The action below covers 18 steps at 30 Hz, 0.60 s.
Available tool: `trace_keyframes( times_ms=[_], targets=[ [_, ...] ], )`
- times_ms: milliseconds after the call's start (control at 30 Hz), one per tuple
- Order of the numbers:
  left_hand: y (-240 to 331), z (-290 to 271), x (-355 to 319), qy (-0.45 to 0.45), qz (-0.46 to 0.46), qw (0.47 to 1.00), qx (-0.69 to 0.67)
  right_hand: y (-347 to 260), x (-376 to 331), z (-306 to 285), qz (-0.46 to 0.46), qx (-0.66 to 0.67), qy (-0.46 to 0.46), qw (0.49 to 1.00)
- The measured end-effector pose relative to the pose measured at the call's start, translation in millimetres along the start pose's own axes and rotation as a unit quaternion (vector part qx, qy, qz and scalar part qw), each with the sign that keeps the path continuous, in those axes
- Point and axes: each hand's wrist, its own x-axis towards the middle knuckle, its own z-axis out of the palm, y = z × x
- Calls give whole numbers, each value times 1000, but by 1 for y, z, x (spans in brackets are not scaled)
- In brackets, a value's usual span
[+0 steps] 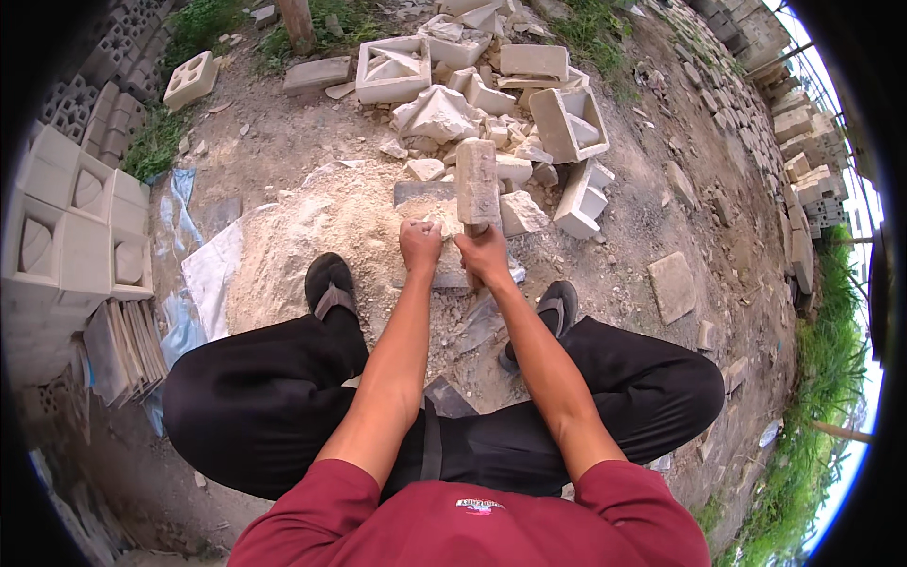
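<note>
My right hand [484, 253] is closed round the handle of a mallet. The mallet's blocky, dusty head [477, 184] stands up beyond the fist. Close beside it, my left hand [420, 248] is curled shut at a small pale stone piece [434, 221], mostly hidden by the fingers. Just past the left hand lies a dark flat slab [423, 192] dusted with pale powder. A broad heap of pale crushed stone [302, 227] spreads to the left of both hands. A pale broken chunk [521, 214] lies right of the mallet head.
Broken pale blocks [439, 113] pile up ahead, with a hollow square block [572, 123] at their right. Stacked moulded blocks [80, 213] and leaning flat tiles [128, 350] stand at the left. A flat stone [672, 287] lies to the right. My sandalled feet flank the work spot.
</note>
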Motion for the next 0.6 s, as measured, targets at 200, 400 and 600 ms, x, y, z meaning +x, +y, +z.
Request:
trace_keyframes(
  times_ms=[200, 400, 600],
  targets=[
    [34, 8, -2, -45, -57, 995, -63, 80, -9, 2, -67, -96, 70, 991],
    [11, -3, 2, -24, -55, 998, -31, 11, -1, -4, 85, 25, -34, 995],
    [25, 7, -2, -12, -10, 1000, 8, 54, 0, 5, -25, -70, 42, 996]
  ],
)
